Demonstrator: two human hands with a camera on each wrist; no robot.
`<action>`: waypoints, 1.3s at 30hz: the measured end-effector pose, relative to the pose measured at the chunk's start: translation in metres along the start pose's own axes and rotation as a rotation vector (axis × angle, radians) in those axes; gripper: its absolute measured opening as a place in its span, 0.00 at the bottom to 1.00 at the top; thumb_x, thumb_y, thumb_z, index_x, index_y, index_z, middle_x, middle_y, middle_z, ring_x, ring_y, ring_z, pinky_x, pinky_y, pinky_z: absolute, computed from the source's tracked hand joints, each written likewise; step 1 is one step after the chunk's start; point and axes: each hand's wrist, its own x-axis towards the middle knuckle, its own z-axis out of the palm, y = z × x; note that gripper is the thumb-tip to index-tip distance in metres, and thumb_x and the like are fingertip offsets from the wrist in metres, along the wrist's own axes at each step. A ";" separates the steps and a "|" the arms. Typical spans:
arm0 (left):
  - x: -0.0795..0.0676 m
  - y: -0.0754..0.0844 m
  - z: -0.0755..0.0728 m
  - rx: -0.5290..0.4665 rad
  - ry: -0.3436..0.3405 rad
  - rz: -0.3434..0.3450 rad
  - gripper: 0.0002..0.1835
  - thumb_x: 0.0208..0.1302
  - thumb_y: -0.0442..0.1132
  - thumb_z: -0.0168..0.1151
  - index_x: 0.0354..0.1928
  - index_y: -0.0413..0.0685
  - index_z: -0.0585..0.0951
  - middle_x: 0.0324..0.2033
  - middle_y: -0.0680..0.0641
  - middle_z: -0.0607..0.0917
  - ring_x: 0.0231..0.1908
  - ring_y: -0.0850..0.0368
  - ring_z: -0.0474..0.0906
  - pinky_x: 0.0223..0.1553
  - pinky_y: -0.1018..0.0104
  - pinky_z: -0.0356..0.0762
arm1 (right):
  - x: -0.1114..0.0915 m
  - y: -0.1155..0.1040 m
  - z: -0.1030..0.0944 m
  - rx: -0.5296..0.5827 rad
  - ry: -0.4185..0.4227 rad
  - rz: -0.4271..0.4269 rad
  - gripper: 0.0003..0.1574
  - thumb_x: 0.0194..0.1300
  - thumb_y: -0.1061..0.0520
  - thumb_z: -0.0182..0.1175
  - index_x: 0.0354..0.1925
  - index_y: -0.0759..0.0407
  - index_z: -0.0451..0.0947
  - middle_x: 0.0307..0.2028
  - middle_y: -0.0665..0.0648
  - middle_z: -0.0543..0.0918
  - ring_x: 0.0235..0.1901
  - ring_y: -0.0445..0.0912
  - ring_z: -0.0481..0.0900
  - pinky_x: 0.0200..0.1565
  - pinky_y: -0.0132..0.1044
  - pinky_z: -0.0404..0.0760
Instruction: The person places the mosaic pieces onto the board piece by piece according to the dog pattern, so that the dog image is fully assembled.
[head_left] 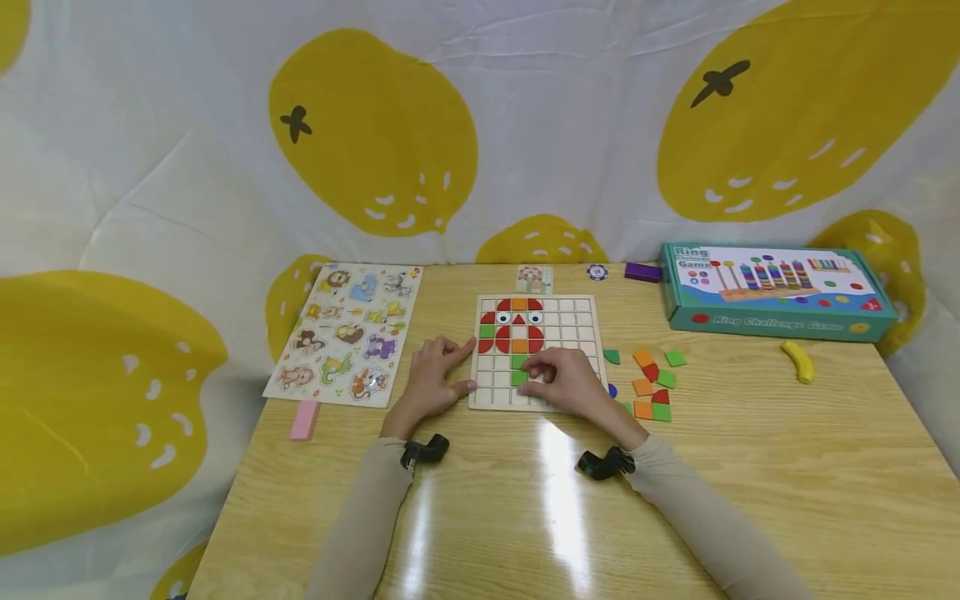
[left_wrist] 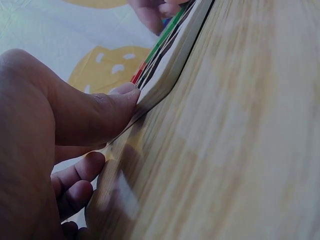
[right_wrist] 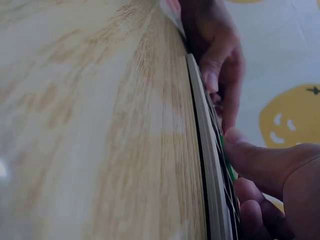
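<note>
The wooden grid board [head_left: 495,401] lies mid-table, bearing red, orange and green tiles and two eye tiles in its upper left part. My left hand [head_left: 433,377] rests at its left side, thumb and forefinger spread against the edge. In the left wrist view, the thumb [left_wrist: 107,112] touches the board's corner. Over the lower middle of the grid, my right hand [head_left: 566,379] has thumb and curled forefinger at a green square tile [head_left: 518,378]. The right wrist view shows the thumb [right_wrist: 247,155] against the green tile [right_wrist: 228,160]; the hand partly hides it.
Loose orange, green and red tiles [head_left: 642,387] lie right of the board. A pattern card [head_left: 535,279], a poker chip [head_left: 597,272] and a purple block [head_left: 642,272] are behind it. An animal puzzle board [head_left: 348,333] and pink block [head_left: 304,420] lie left; a game box [head_left: 780,292] and banana [head_left: 798,362] lie right.
</note>
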 end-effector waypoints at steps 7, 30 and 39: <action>0.002 0.002 0.000 0.006 -0.006 0.004 0.40 0.58 0.54 0.68 0.73 0.62 0.66 0.50 0.47 0.72 0.47 0.50 0.64 0.50 0.53 0.57 | -0.001 -0.001 -0.001 -0.037 -0.006 0.008 0.11 0.54 0.52 0.76 0.36 0.52 0.88 0.26 0.43 0.82 0.23 0.38 0.74 0.28 0.32 0.72; -0.004 0.002 -0.002 -0.010 0.001 -0.021 0.40 0.58 0.52 0.69 0.72 0.63 0.67 0.50 0.47 0.72 0.47 0.51 0.63 0.49 0.54 0.56 | -0.081 0.107 -0.178 -0.323 -0.046 0.156 0.17 0.62 0.57 0.68 0.50 0.57 0.85 0.34 0.54 0.80 0.32 0.44 0.76 0.34 0.38 0.73; -0.002 0.004 -0.002 -0.003 -0.005 -0.011 0.40 0.57 0.53 0.69 0.73 0.62 0.66 0.50 0.46 0.72 0.47 0.50 0.63 0.49 0.54 0.56 | -0.084 0.110 -0.176 -0.233 0.041 0.253 0.14 0.62 0.54 0.69 0.44 0.57 0.80 0.33 0.54 0.83 0.30 0.42 0.79 0.33 0.33 0.75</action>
